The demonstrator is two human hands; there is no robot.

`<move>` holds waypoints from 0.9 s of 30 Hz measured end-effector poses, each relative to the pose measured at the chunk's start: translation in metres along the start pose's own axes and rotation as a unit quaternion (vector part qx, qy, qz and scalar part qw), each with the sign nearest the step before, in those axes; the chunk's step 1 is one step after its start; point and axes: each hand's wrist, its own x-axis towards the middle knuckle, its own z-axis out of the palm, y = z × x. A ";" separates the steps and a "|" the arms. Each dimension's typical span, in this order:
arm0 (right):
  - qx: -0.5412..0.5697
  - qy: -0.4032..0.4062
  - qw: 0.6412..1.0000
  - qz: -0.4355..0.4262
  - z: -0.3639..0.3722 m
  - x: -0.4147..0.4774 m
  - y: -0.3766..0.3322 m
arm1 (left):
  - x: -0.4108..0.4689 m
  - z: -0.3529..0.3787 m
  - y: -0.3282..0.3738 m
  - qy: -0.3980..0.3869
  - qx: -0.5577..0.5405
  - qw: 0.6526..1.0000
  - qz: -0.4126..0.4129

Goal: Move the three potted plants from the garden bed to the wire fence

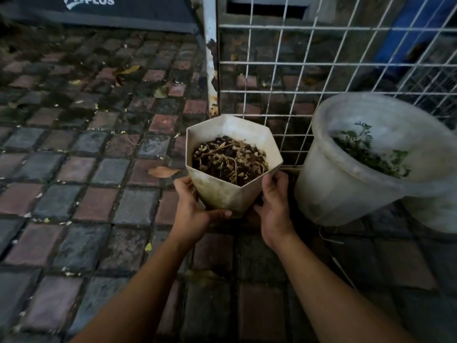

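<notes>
A white hexagonal pot (223,191) filled with dark soil and dry brown stems is in the middle of the view, just in front of the white wire fence (284,63). My left hand (191,214) grips its lower left side and my right hand (274,206) grips its lower right side. Whether the pot's base touches the ground is hidden by my hands. To the right, a large round white pot (333,194) with a small green plant (368,154) leans tilted against the fence. Behind its right side a third whitish pot (435,214) shows only partly.
The ground is wet brick paving (86,169) with scattered dry leaves. A rusty white fence post (211,58) stands just behind and left of the hexagonal pot. A dark sign base (103,11) lies at the top left, and something blue (415,33) is behind the fence.
</notes>
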 end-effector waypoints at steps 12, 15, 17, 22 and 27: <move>-0.138 0.048 0.982 -0.117 0.034 -0.014 -0.019 | 0.022 -0.034 0.075 -0.016 -0.160 0.984 -0.074; -0.147 0.024 0.984 -0.100 0.031 -0.009 -0.023 | 0.026 -0.022 0.080 -0.008 -0.099 0.992 -0.073; -0.158 0.013 0.983 -0.093 0.027 -0.005 -0.025 | 0.027 -0.018 0.080 -0.011 -0.089 0.993 -0.081; -0.170 -0.015 0.981 -0.090 0.019 0.008 -0.029 | 0.018 -0.013 0.075 -0.006 -0.095 0.992 -0.077; -0.173 -0.042 0.981 -0.081 0.014 0.017 -0.033 | 0.008 -0.007 0.075 -0.002 -0.107 0.993 -0.051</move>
